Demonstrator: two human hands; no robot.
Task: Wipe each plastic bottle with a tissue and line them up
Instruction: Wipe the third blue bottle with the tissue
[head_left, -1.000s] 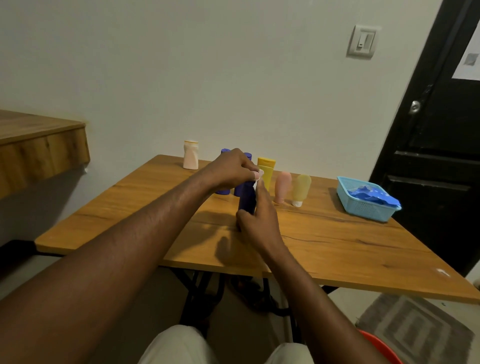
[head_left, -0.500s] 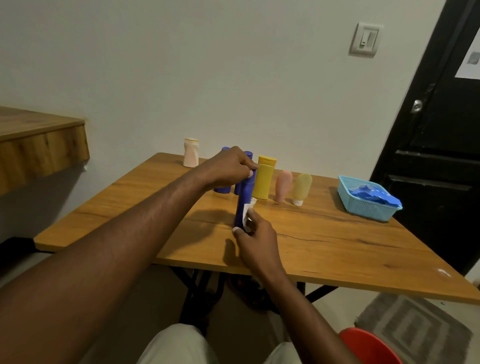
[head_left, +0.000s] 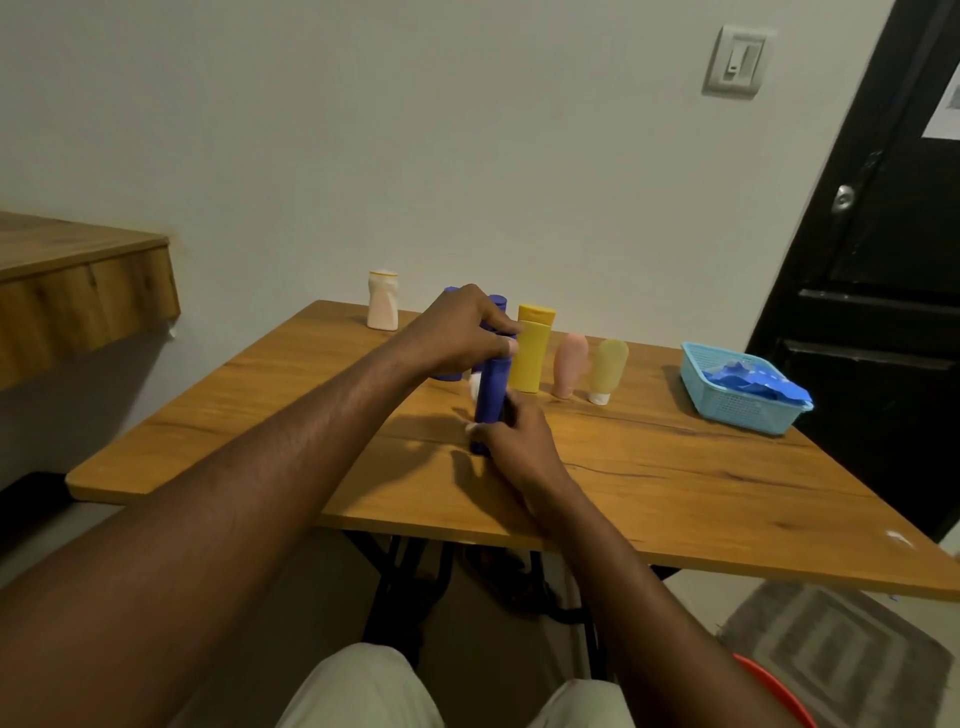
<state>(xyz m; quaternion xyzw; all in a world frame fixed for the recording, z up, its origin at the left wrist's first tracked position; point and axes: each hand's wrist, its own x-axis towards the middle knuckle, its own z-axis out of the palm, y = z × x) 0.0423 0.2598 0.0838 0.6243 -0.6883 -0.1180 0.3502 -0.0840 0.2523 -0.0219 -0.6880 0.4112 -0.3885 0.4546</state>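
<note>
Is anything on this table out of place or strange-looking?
The small cream plastic bottle stands alone at the far edge of the wooden table, apart from the row by the yellow plastic bottle. A small white scrap lies near the front right edge. Nothing looks spilled.

A dark blue bottle (head_left: 491, 389), white tissue (head_left: 474, 387), yellow bottle (head_left: 531, 353) and pink tube (head_left: 570, 364); the basket (head_left: 737, 413) is light-blue mesh, the counter (head_left: 675, 483) orange-brown wood grain.
</note>
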